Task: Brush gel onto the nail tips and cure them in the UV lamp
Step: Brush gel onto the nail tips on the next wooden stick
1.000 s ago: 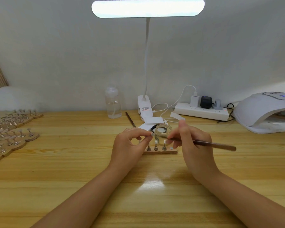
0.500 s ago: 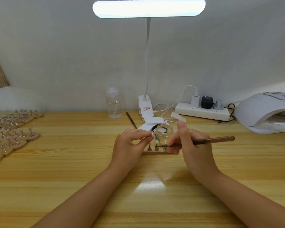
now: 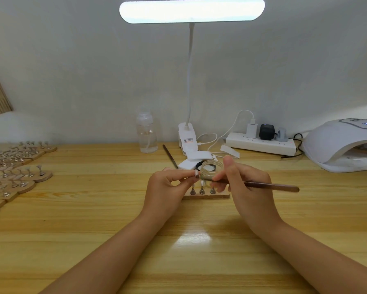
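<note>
At the middle of the pale wooden desk (image 3: 93, 219), right in front of me, my left hand (image 3: 165, 192) has one small nail tip (image 3: 197, 173) on its stand pinched between thumb and forefinger, held up just above the little wooden holder block (image 3: 208, 196). My right hand (image 3: 248, 187) is wrapped round the slim brown-handled gel brush (image 3: 269, 186) like a pen, bristle end pointing left at the tip. I honestly can't tell if the bristles are touching it yet, it's too small to see from here. The small clear glass gel jar (image 3: 211, 169) sits just behind, between my hands, and the other metal stands (image 3: 202, 190) are upright in the block underneath.

How I'd go about it: keep both wrists planted on the desk so nothing shakes, and turn the tip with the left fingers rather than swinging the brush around. I'd pull the gel in thin strokes from base to free edge and not overload, since a blob would probably run onto the stand or my fingertip. The pinch needs to stay low on the stand so skin keeps off the wet surface.

The white domed UV lamp (image 3: 343, 145) is well off to the right at the back, its mouth facing me, so I'd guess the whole block goes over there once the tips are coated.
</note>
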